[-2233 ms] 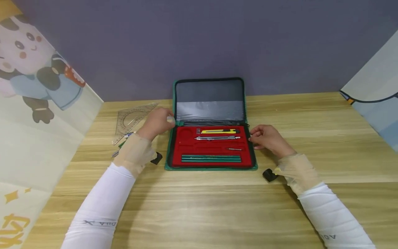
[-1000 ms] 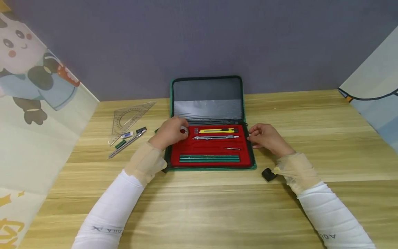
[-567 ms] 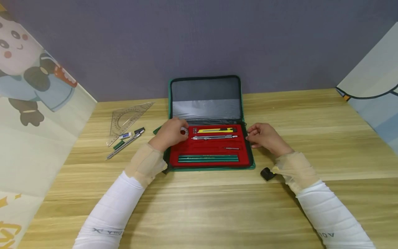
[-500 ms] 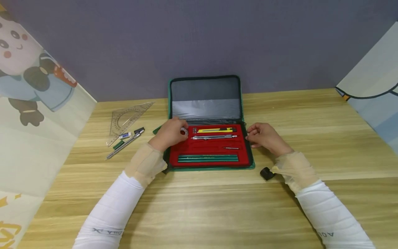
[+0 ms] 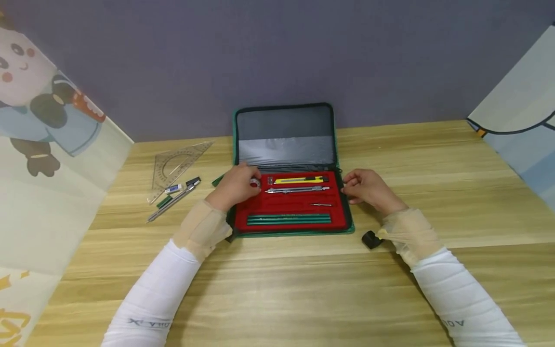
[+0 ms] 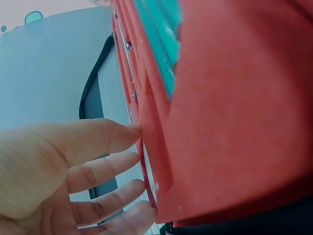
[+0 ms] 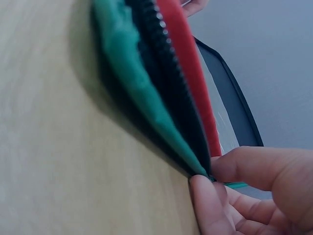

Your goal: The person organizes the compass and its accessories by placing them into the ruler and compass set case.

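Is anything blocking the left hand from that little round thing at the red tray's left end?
Nothing visible: the fingers of the left hand are right at the round thing. The yellow cutter lies to its right, not between them.

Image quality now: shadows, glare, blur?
Head: soft shadow on the table beside the left sleeve, pale sheen on the lid pocket. Left wrist: green pencils blurred. Right wrist: green case edge soft near the top.
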Demonstrator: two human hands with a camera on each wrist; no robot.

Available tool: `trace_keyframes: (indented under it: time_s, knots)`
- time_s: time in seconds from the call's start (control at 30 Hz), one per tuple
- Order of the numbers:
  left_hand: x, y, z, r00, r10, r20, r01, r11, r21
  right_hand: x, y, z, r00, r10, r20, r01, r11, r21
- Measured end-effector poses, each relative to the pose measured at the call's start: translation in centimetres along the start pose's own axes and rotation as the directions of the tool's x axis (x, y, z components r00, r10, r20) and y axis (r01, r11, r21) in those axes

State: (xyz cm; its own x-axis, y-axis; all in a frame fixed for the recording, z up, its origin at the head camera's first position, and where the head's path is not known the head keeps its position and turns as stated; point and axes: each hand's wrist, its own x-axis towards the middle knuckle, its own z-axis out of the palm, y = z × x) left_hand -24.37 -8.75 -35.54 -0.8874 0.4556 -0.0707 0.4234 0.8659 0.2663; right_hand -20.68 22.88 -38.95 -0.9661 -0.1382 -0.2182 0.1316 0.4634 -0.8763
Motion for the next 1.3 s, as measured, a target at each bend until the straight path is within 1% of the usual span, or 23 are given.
trace_keyframes:
  time_s: [0.4,0.63,1.0,1.13,1.3]
  knots:
    - [-0.21,0.27,-0.16,1.0,-0.021,0.012,0.021,1.0,-0.002,0.11,0.34,0.0,1.0,-0.009,0.001,0.009,1.0,0.005]
    - [-0.2,0.14,-0.23,1.0,0.012,-0.015,-0.012,1.0,-0.01,0.06,0.29,-0.07,1.0,-0.007,-0.008,0.007,1.0,0.001]
    - [-0.21,0.08,-0.12,1.0,0.004,-0.006,-0.004,1.0,-0.005,0.02,0.65,0.19,1.0,-0.004,-0.021,0.004,1.0,0.007]
    - [-0.24,0.02,-0.14,1.0,0.008,-0.005,-0.008,1.0,-0.012,0.05,0.71,0.13,1.0,-0.001,-0.02,0.001,1.0,0.001]
    - [-0.24,-0.14,-0.06,0.999,0.024,-0.021,-0.024,1.0,-0.012,0.17,0.63,0.07,1.0,0.0,-0.017,0.0,1.0,-0.003]
